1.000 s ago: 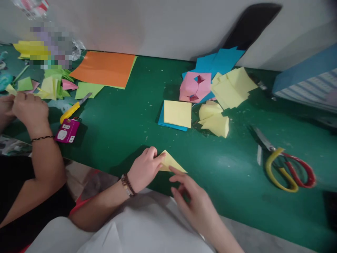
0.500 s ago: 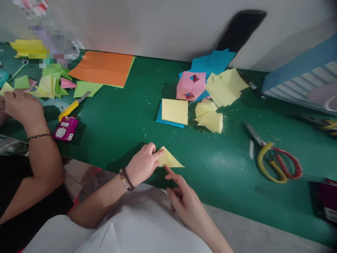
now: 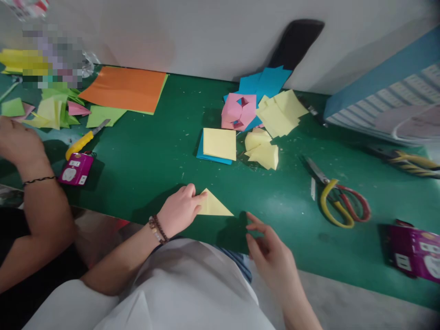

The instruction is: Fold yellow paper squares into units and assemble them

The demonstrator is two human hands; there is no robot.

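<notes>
A pale yellow sheet of paper folded into a triangle (image 3: 216, 206) lies flat near the table's front edge. My left hand (image 3: 180, 208) covers its left end and holds it down, a fingertip pressing near the peak. To the right, apart from the paper, my right hand (image 3: 271, 247) hovers by the table edge with its index finger stretched out and nothing in it. Beyond the triangle sits a stack of yellow square paper (image 3: 220, 144) on blue paper (image 3: 215, 159). Folded yellow pieces (image 3: 263, 150) and a pink folded paper shape (image 3: 239, 111) lie behind.
Scissors (image 3: 335, 195) and pliers (image 3: 409, 160) lie right, near a purple box (image 3: 414, 252) and a blue box (image 3: 385, 98). Left are a yellow utility knife (image 3: 82, 142), another purple box (image 3: 76, 168), orange paper (image 3: 127, 89) and a co-worker's arm (image 3: 44, 201).
My right hand has lifted off the folded paper and moved right, away from it. My left hand still presses the paper. The whole view has shifted slightly.
</notes>
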